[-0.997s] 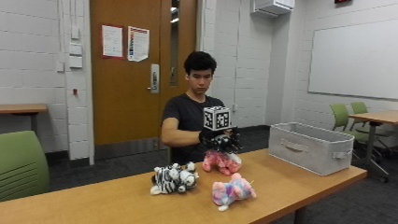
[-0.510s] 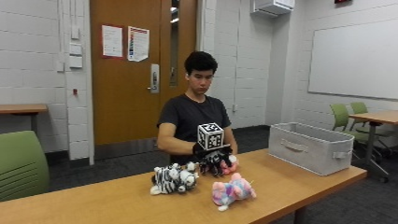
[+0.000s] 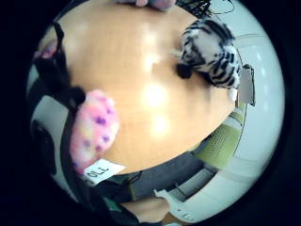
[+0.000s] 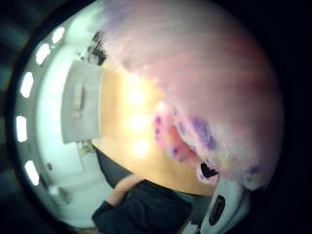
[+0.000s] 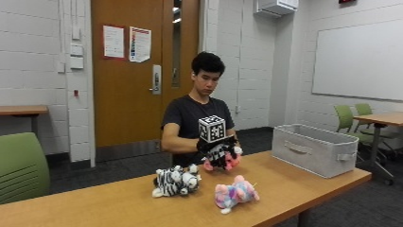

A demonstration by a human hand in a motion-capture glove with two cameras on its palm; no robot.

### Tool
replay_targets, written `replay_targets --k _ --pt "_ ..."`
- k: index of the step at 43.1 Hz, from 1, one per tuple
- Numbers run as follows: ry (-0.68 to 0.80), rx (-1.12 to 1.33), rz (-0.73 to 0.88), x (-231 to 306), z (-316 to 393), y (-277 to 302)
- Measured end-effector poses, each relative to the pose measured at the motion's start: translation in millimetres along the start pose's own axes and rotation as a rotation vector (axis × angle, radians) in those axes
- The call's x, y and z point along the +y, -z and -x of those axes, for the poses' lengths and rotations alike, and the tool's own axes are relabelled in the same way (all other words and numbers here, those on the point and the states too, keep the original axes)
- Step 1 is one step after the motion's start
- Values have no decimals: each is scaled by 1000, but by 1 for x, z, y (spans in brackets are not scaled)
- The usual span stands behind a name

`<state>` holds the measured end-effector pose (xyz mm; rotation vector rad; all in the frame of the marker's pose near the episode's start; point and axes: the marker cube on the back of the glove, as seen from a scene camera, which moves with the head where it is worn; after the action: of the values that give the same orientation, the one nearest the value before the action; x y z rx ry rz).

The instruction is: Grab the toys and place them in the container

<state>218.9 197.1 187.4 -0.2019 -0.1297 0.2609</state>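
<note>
Leftmost, a zebra toy (image 5: 176, 181) and a pastel toy (image 5: 235, 194) lie on the table (image 5: 113, 213); next, the gloved right hand (image 5: 217, 150) grasps a pink spotted toy (image 5: 230, 161) above the tabletop; the container (image 5: 313, 149) stands well apart, farther right

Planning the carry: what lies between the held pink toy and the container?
Only bare tabletop, per the outside view, between the pink toy and container.

a pink spotted plush toy (image 5: 228, 158) is held above the desk's far side, a zebra-striped plush (image 5: 176, 180) and a pink-blue plush (image 5: 235, 194) lie nearer, and the grey fabric container (image 5: 318, 150) stands right.
</note>
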Motion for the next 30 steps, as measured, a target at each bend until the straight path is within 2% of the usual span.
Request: replay_targets --k 6,13,18,24,30 --pt "20 -13 -26 -7 26 45" --pt "86 -25 -175 -8 97 136" --pt "130 -29 -226 -27 154 193" --pt "154 -15 -249 -45 229 235" --pt "211 4 -261 -46 316 252"
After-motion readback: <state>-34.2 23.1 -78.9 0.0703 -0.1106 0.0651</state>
